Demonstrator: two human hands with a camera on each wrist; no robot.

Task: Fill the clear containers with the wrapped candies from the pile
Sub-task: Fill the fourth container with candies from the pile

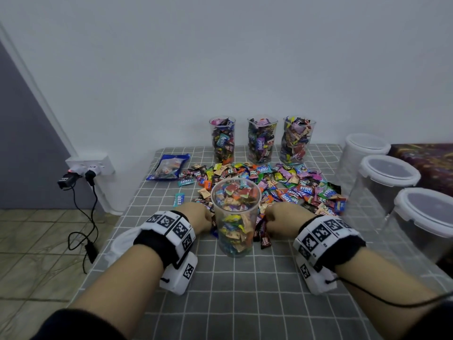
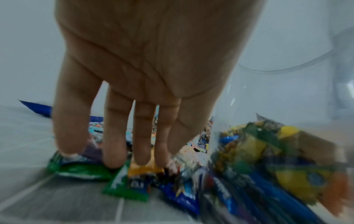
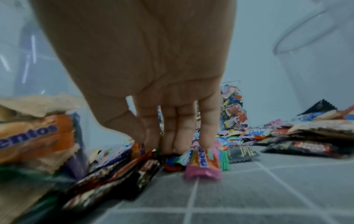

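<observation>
A clear cup (image 1: 235, 217), more than half full of wrapped candies, stands on the grey checked cloth (image 1: 245, 290) at the near edge of the candy pile (image 1: 282, 182). My left hand (image 1: 199, 217) is just left of the cup. Its straight fingers (image 2: 114, 151) point down and press on green and orange wrappers (image 2: 141, 171). My right hand (image 1: 278, 218) is just right of the cup. Its fingertips (image 3: 172, 145) rest on dark and pink candies (image 3: 203, 163), with the thumb beside the index finger. Three full clear containers (image 1: 261, 141) stand at the back.
Three large clear tubs with white lids (image 1: 389, 173) line the right side of the table. A blue candy bag (image 1: 169, 168) lies at the back left. A wall socket with plugs and a cable (image 1: 90, 168) sits beyond the table's left edge.
</observation>
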